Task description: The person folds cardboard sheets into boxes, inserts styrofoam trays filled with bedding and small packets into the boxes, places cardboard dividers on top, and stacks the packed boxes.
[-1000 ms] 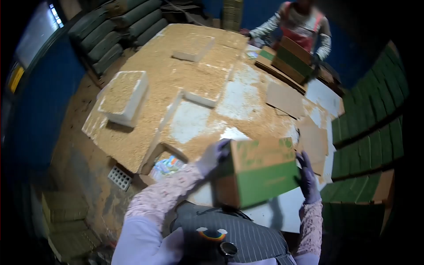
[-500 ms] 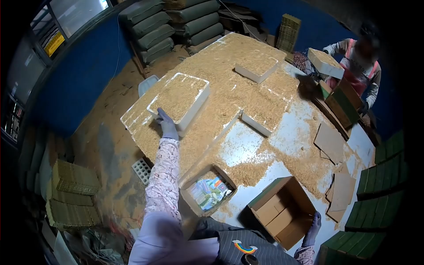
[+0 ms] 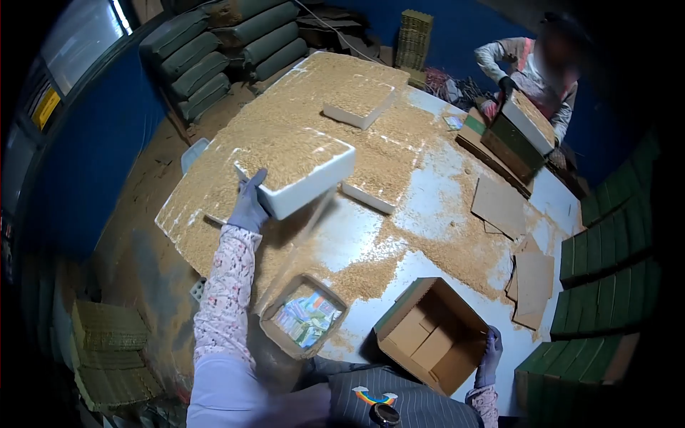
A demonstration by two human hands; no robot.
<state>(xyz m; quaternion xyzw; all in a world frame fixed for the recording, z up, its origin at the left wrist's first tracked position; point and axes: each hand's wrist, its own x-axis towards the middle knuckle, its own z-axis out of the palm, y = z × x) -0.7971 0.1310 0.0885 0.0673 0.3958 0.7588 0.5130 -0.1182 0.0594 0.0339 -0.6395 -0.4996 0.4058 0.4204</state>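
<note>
My left hand [image 3: 250, 205], in a grey glove, grips the near left corner of a white foam box [image 3: 314, 187]. This box is raised off the table and slightly tilted, filled with loose tan flakes. On the right, my right hand [image 3: 489, 357], also gloved, has its fingers round the edge of an open cardboard box [image 3: 435, 335]. Its inside is bare brown cardboard, and it rests tilted at the table's near edge. Between my arms stands a smaller carton [image 3: 271, 329] with colourful printed packets [image 3: 308, 318] inside.
Tan flakes cover much of the white table [image 3: 349, 232]. Another foam box [image 3: 357, 110] lies farther back. Across the table a co-worker [image 3: 531, 75] tips a foam box [image 3: 528, 121] over a green carton [image 3: 510, 150]. Flat cardboard pieces [image 3: 534, 285] and green cartons [image 3: 599, 303] are at right.
My left hand has lifted the foam box off the table and moved it toward the right. My right hand stays on the cardboard box. The co-worker's foam box has tilted over the carton.
</note>
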